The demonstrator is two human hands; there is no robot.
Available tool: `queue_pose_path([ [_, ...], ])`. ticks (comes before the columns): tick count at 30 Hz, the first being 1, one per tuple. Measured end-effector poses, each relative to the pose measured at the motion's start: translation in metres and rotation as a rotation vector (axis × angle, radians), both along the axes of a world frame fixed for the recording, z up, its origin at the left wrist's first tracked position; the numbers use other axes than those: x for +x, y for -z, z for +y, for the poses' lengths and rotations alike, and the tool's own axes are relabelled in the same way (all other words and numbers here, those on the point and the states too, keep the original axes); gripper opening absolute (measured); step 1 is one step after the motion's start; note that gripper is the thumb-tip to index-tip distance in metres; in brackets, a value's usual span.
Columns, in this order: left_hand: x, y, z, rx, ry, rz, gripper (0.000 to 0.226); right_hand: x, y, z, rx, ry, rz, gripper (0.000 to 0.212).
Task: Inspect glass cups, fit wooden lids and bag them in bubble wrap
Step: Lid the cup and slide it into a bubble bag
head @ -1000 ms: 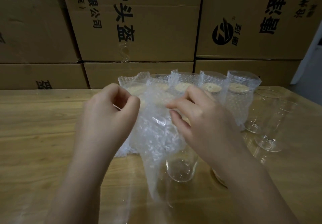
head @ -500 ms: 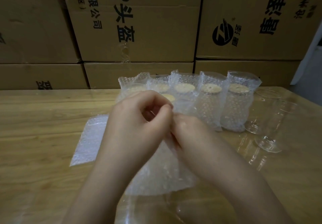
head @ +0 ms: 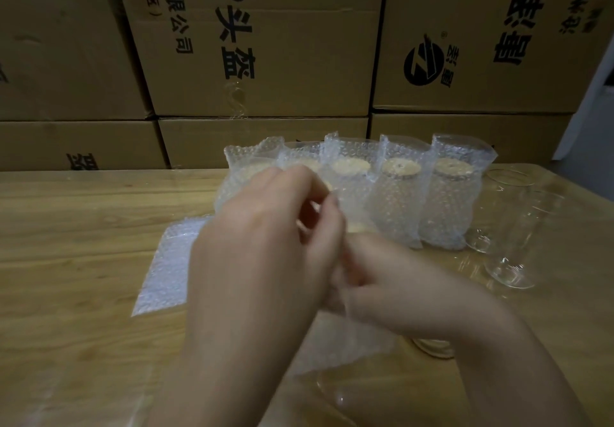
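My left hand and my right hand meet at the middle of the table, fingers curled together on the top edge of a bubble wrap bag that hangs below them. What is inside the bag is hidden by my hands. A glass cup base shows under my right wrist. Behind stand several bagged cups with wooden lids. Bare glass cups stand at the right.
Flat bubble wrap bags lie on the wooden table left of my hands. Stacked cardboard boxes wall off the back edge. Another clear glass lies near the front edge.
My hands came together from holding the bag spread apart; the bag dropped lower and now hangs bunched under them. The flat bags at the left came into sight.
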State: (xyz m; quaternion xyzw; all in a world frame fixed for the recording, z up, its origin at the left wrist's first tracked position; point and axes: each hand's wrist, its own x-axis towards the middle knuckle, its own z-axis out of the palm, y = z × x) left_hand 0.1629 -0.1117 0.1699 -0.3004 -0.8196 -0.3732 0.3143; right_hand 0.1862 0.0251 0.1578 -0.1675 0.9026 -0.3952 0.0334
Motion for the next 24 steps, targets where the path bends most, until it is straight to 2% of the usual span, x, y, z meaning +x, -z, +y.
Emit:
queue_pose_path([
  [2, -0.008, -0.002, -0.008, -0.054, -0.100, -0.075, 0.020, 0.005, -0.006, 0.009, -0.121, -0.023, 0.058, 0.022],
  [5, -0.021, -0.004, -0.021, -0.123, -0.242, -0.178, 0.019, 0.014, -0.016, 0.024, -0.298, 0.089, 0.289, 0.019],
  [7, -0.028, -0.004, -0.028, -0.140, -0.274, -0.203, 0.020, 0.011, -0.013, 0.036, -0.299, 0.222, 0.407, 0.015],
  [8, -0.031, -0.004, -0.030, -0.133, -0.261, -0.223, 0.021, 0.007, -0.010, 0.040, -0.218, 0.283, 0.409, 0.016],
  [11, -0.038, -0.001, -0.030, -0.105, -0.174, -0.318, 0.020, -0.008, 0.004, 0.043, 0.173, 0.331, 0.166, 0.032],
  [13, -0.041, 0.001, -0.027, -0.082, -0.130, -0.359, 0.019, -0.017, 0.015, 0.042, 0.281, 0.310, 0.039, 0.038],
  [15, -0.043, 0.003, -0.024, -0.048, -0.098, -0.368, 0.018, -0.022, 0.021, 0.039, 0.291, 0.325, 0.050, 0.034],
  [18, -0.045, 0.005, -0.024, 0.027, -0.060, -0.374, 0.016, -0.028, 0.026, 0.037, 0.256, 0.353, 0.036, 0.046],
  [21, -0.049, 0.007, -0.025, 0.092, -0.103, -0.323, 0.017, -0.027, 0.026, 0.040, 0.262, 0.365, 0.010, 0.055],
  [24, -0.051, 0.008, -0.026, 0.134, -0.175, -0.234, 0.014, -0.024, 0.023, 0.044, 0.294, 0.340, 0.008, 0.053],
])
